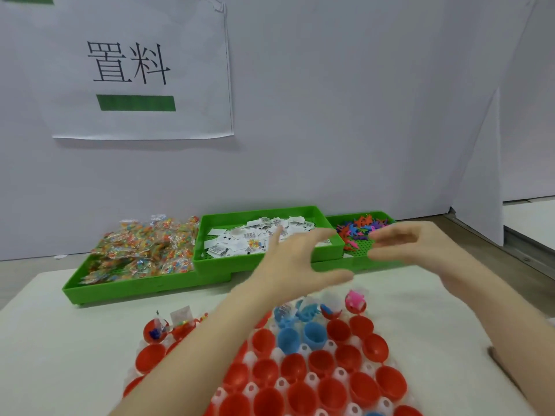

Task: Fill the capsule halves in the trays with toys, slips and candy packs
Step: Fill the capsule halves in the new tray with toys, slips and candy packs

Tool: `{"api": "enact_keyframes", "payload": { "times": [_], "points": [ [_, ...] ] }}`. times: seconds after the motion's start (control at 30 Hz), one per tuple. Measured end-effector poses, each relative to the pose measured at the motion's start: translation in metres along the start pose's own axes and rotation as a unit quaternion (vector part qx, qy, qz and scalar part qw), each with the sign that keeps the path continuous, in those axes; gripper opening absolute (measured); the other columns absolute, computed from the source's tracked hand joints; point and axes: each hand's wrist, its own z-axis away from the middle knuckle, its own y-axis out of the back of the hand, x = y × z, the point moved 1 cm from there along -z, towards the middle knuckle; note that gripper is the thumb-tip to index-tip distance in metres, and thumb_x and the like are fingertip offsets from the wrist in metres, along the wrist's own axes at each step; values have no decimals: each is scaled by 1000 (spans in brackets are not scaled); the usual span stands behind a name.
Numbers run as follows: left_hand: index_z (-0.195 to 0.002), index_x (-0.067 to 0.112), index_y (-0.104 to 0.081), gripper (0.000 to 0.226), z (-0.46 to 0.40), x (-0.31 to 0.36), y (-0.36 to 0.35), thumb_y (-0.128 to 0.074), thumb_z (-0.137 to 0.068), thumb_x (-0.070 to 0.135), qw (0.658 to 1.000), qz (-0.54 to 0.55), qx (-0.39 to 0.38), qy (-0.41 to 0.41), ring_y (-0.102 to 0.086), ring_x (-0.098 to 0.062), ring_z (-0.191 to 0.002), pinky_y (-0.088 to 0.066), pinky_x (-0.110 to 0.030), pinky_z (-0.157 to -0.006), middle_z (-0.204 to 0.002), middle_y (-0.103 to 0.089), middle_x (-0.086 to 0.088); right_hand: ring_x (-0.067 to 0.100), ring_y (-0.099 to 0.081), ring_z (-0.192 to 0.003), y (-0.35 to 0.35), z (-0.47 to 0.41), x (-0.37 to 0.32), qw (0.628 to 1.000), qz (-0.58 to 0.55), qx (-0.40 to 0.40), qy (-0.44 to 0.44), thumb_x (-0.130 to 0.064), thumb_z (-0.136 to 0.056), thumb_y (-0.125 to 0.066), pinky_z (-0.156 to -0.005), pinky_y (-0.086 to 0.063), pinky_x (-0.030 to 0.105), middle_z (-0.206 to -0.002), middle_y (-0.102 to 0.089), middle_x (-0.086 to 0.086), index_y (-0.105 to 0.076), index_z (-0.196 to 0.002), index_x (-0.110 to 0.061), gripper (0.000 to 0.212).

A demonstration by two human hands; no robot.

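Both your hands are up over the far edge of the capsule tray [303,382], reaching toward twelve o'clock. Your left hand [295,259] hangs with fingers spread and loosely curved over the front wall of the middle bin [258,261], nothing in it that I can see. Your right hand [420,244] sits at about one o'clock, fingers out straight and thumb beneath, a gap between them; it's motion-blurred, so I can't rule out something tiny in there. The two hands are near each other but not touching.

Your supplies run along the back: candy packs [144,250] at ten o'clock, paper slips [255,235] at twelve, little plastic toys [360,228] at one. The capsule halves [327,361] lie right below your wrists at six o'clock, mostly red, a few blue. Only the far row looks filled, so I'd judge most of the job remains.

Handling, as I read it: the slips are feather-light and flimsy, so pinch one by its edge or you'll lift a clump. The candy packs look slick and crinkly; take them by a sealed seam. The toys appear stiff and spiky-limbed, likely to tangle, so pluck one by the body. The halves look thin and light, so drop things in, don't press.
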Motion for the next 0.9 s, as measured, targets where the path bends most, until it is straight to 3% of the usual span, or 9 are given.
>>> {"api": "enact_keyframes", "payload": {
  "times": [0.1, 0.17, 0.23, 0.37, 0.47, 0.57, 0.67, 0.83, 0.9],
  "points": [
    [-110, 19, -64, 31, 20, -50, 50, -62, -85, 36, 971, 82, 208, 84, -56, -8, -100, -38, -30, -95, -101, -61, 13, 9, -60, -79, -6, -31, 9, 993, 21, 114, 11, -8, -77, -71, -54, -44, 13, -84, -68, 0, -69, -82, -13, 8],
    [-104, 11, -67, 24, 39, -93, 77, -57, -89, 27, 936, 39, 282, 208, -59, -21, -96, -44, -32, -85, -98, -67, -1, 21, -58, -101, -20, -57, 21, 981, 144, 134, 2, -8, -88, -57, -79, -47, 26, -110, -65, 8, -65, -106, -7, 20],
    [-107, 6, -65, 29, 60, -135, 95, -52, -92, 27, 907, -40, 263, 325, -59, -27, -94, -45, -36, -83, -98, -66, -10, 25, -49, -120, -33, -80, 36, 968, 236, 86, -6, -8, -94, -45, -95, -36, 28, -132, -53, 12, -53, -126, -5, 34],
    [-87, 8, -64, 38, 88, -185, 106, -43, -94, 39, 870, -165, 122, 449, -56, -31, -93, -41, -33, -78, -96, -63, -15, 26, -41, -129, -51, -109, 58, 933, 350, -40, -69, -19, -92, -49, -101, -34, 27, -142, -42, 12, -42, -136, -10, 46],
    [-90, 16, -64, 41, 93, -196, 101, -41, -92, 49, 851, -237, 53, 465, -54, -25, -88, -39, -29, -78, -93, -61, -5, 26, -53, -116, -57, -116, 60, 925, 371, -22, -76, -18, -87, -57, -92, -41, 29, -126, -59, 12, -61, -119, -13, 33],
    [-84, 21, -70, 27, 92, -195, 99, -56, -85, 44, 843, -239, 115, 468, -48, -24, -79, -35, -27, -71, -82, -58, -2, 28, -61, -102, -57, -118, 61, 944, 318, 51, -69, -8, -81, -65, -89, -44, 33, -105, -68, 14, -72, -94, -8, 15],
    [-81, 16, -73, 19, 90, -196, 100, -66, -81, 34, 852, -207, 143, 458, -51, -29, -87, -40, -29, -69, -90, -60, -8, 26, -62, -91, -57, -115, 63, 950, 303, 49, -62, -3, -78, -67, -83, -48, 34, -96, -69, 14, -68, -82, -10, 8],
    [-95, 10, -72, 24, 90, -199, 93, -62, -85, 29, 852, -230, 180, 435, -46, -34, -107, -39, -39, -81, -108, -54, -17, 24, -51, -78, -49, -110, 58, 930, 348, 114, -33, -9, -91, -51, -67, -34, 29, -99, -66, 16, -63, -97, -3, 15],
    [-92, 10, -72, 25, 91, -199, 92, -65, -84, 32, 857, -221, 215, 413, -46, -35, -104, -37, -40, -81, -104, -56, -17, 31, -54, -89, -44, -107, 55, 925, 344, 157, -39, -4, -89, -48, -69, -33, 32, -104, -64, 20, -59, -101, 0, 18]
  ]
}}
